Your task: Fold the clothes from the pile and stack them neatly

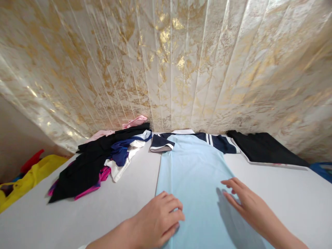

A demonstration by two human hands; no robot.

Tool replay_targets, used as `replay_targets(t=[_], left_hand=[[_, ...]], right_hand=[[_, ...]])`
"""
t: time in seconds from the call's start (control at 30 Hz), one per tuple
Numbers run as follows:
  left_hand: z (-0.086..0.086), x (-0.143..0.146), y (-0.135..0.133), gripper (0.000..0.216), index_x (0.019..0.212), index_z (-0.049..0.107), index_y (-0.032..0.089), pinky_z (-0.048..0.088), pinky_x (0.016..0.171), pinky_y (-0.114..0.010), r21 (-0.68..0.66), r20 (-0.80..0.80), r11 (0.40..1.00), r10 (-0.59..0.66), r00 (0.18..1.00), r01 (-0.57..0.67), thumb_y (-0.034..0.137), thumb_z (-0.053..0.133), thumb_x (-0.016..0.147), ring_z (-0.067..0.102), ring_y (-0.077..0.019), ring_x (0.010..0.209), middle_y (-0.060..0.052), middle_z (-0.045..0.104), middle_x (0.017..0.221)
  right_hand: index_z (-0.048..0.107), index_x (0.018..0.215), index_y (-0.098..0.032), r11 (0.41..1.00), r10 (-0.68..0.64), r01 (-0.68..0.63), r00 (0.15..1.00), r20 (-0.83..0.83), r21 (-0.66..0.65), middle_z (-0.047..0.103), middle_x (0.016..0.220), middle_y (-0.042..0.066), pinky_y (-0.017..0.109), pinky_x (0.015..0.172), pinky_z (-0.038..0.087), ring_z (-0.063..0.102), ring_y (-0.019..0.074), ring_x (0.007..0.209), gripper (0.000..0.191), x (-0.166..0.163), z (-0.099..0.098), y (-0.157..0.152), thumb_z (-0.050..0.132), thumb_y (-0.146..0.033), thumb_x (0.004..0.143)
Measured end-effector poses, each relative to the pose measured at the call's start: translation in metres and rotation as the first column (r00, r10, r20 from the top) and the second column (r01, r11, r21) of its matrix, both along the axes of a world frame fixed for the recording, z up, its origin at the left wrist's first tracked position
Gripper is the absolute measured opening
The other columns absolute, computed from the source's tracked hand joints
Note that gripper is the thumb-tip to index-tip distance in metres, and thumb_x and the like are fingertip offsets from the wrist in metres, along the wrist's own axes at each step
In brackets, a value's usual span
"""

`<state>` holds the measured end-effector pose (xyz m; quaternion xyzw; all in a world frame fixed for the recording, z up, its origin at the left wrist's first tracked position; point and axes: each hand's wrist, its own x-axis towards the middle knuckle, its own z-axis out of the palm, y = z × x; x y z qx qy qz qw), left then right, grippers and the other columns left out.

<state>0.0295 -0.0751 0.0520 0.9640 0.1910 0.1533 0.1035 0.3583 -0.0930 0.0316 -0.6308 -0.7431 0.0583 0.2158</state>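
Your left hand (158, 221) lies on the near left edge of the light blue shirt (192, 166), palm down, fingers half curled with the knuckles raised; their tips press into the cloth, but you cannot tell whether they pinch a fold under them. Your right hand (246, 204) is over the right side of the same shirt, its fingers (233, 185) stretched out straight and slightly spread, holding nothing, with a dark shadow on the cloth just to their left. The shirt is spread flat on the white table (285, 193), running from between your two hands away past your fingertips to its white collar and dark blue shoulders at the far edge. One dark blue sleeve (162, 143) with a white cuff is folded inward, well beyond the fingers of your left hand; the other, with white stripes, lies beyond the fingers of your right. Farther out to the left of your left fingers is a loose pile of clothes (103, 162) in black, dark blue, white and pink. Beyond your right fingertips and off to the right lies a flat black garment (261, 147). A yellow bag (31, 176) sits off the table's left side, and a white and gold curtain (166, 62) hangs behind everything.
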Motion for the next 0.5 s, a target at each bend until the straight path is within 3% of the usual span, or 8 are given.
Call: replay_targets(t=[0.1, 0.17, 0.3, 0.5], left_hand=[[0.004, 0.031, 0.035, 0.02, 0.105, 0.053, 0.021, 0.041, 0.087, -0.031, 0.024, 0.008, 0.999, 0.031, 0.999, -0.031, 0.013, 0.055, 0.087, 0.057, -0.0184, 0.098, -0.004, 0.06, 0.115], [0.005, 0.061, 0.062, 0.02, 0.106, 0.055, 0.02, 0.043, 0.085, -0.031, 0.087, -0.048, 0.996, 0.027, 0.998, -0.022, 0.015, 0.057, 0.086, 0.058, -0.0186, 0.099, -0.004, 0.06, 0.117], [0.007, 0.14, 0.125, 0.027, 0.111, 0.057, 0.019, 0.046, 0.085, -0.03, 0.191, -0.131, 0.981, 0.007, 0.991, 0.018, 0.009, 0.054, 0.087, 0.06, -0.0195, 0.102, -0.005, 0.061, 0.118], [0.006, 0.241, 0.194, 0.033, 0.12, 0.056, 0.022, 0.051, 0.072, -0.028, 0.285, -0.244, 0.947, -0.078, 0.967, 0.148, 0.007, 0.05, 0.091, 0.065, -0.0167, 0.09, -0.005, 0.055, 0.128]], right_hand=[[0.06, 0.084, -0.023, 0.965, -0.251, 0.258, 0.961, 0.12, -0.052, 0.064, 0.091, 0.009, 0.036, 0.065, 0.051, 0.067, 0.0249, 0.076, 0.034, 0.058, -0.01, 0.0, 0.04, -0.05, 0.083], [0.059, 0.077, -0.023, 0.93, -0.314, 0.336, 0.937, 0.154, -0.148, 0.063, 0.086, 0.007, 0.036, 0.063, 0.05, 0.066, 0.0244, 0.074, 0.036, 0.078, -0.014, -0.006, 0.038, -0.052, 0.082], [0.058, 0.075, -0.024, 0.901, -0.301, 0.325, 0.945, 0.126, -0.286, 0.062, 0.08, 0.004, 0.032, 0.062, 0.047, 0.063, 0.0209, 0.069, 0.039, 0.074, -0.015, -0.019, 0.036, -0.055, 0.085], [0.052, 0.068, -0.024, 0.922, -0.237, 0.251, 0.968, 0.084, -0.295, 0.058, 0.076, 0.001, 0.026, 0.059, 0.046, 0.061, 0.0169, 0.065, 0.033, 0.053, -0.022, -0.032, 0.043, -0.051, 0.085]])
